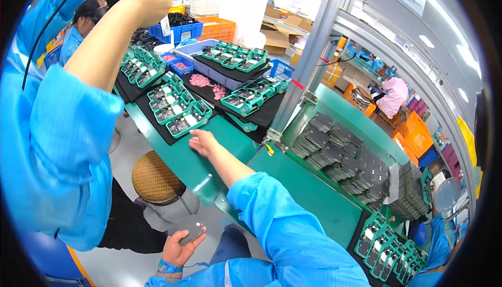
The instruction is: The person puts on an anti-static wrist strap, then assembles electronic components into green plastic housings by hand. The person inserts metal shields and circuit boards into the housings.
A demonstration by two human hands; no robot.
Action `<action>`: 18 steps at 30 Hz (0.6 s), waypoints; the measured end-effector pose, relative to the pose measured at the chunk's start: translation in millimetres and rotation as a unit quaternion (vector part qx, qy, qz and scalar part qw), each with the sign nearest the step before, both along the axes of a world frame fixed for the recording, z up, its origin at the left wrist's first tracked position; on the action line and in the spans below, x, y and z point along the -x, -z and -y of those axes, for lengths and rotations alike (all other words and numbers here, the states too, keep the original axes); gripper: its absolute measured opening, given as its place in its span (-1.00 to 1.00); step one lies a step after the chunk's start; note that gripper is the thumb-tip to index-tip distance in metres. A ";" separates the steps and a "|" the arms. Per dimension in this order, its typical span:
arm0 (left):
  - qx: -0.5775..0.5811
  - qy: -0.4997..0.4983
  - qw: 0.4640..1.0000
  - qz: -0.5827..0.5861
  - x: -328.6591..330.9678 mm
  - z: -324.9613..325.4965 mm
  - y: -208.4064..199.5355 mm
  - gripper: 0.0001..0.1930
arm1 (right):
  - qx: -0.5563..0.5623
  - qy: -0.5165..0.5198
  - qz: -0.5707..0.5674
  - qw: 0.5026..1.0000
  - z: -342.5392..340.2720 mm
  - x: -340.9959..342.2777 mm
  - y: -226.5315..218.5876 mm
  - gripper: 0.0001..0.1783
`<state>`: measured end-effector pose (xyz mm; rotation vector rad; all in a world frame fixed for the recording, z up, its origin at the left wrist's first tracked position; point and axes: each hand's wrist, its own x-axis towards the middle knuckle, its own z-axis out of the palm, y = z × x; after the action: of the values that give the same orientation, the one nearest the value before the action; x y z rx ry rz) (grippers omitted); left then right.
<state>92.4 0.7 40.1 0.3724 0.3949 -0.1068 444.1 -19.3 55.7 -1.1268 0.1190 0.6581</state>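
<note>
My left hand (178,249), low in the picture above the floor, holds a thin dark grey plate (192,233) between thumb and fingers. A band with a thin cord circles that wrist. My right hand (204,142) reaches out over the green tabletop, fingers apart, with nothing seen in it. Just beyond its fingertips stands the nearest green fixture (187,122), one of a row on a black mat, each holding a dark and silvery part. Stacks of similar dark grey plates (340,153) lie to the right.
A co-worker's arm (99,52) rises at the left, beside a round woven stool (156,176). Small pink pieces (201,80) lie on the black mat. A metal post (308,52) stands at the table. More green fixtures (384,248) sit at lower right.
</note>
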 end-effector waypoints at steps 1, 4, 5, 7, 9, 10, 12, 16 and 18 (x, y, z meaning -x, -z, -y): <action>-0.001 -0.012 1.000 0.008 -5.9 -4.8 -2.4 -0.60 | -0.026 0.027 -0.003 0.999 -6.0 -13.7 5.1 -0.43; -0.012 -0.057 0.998 0.012 -8.0 -27.3 0.0 -0.61 | -0.063 0.048 -0.008 0.997 -48.6 -3.7 -3.7 -0.49; -0.015 -0.063 0.998 0.025 -11.1 -30.2 -0.6 -0.58 | -0.065 0.074 0.013 0.995 -52.0 -7.0 -4.4 -0.53; -0.043 -0.047 0.998 0.027 -18.0 -33.3 -4.3 -0.55 | 0.005 0.098 0.003 0.995 -59.6 -14.2 -8.0 -0.63; -0.009 -0.063 0.998 0.017 -20.4 -37.5 -3.2 -0.59 | 0.033 0.117 0.003 0.993 -70.6 -13.5 -8.3 -0.68; -0.010 -0.066 0.998 0.015 -21.6 -38.2 -3.0 -0.59 | 0.032 0.114 0.000 0.993 -73.3 -14.3 -9.2 -0.68; -0.024 -0.065 0.998 0.014 -27.9 -38.1 -4.0 -0.59 | 0.056 0.090 -0.060 0.993 -75.2 -24.8 -7.6 -0.70; -0.016 -0.067 0.997 0.026 -41.8 -42.6 -4.1 -0.58 | 0.074 0.110 -0.048 0.990 -74.9 -33.6 -2.9 -0.80; 0.009 -0.080 0.996 0.048 -44.9 -54.9 -2.3 -0.57 | 0.092 0.115 -0.050 0.988 -80.1 -14.5 -2.4 -0.77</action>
<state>137.3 55.6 42.3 0.3254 0.3277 0.0639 458.6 60.7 58.0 -1.2341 0.3967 0.5036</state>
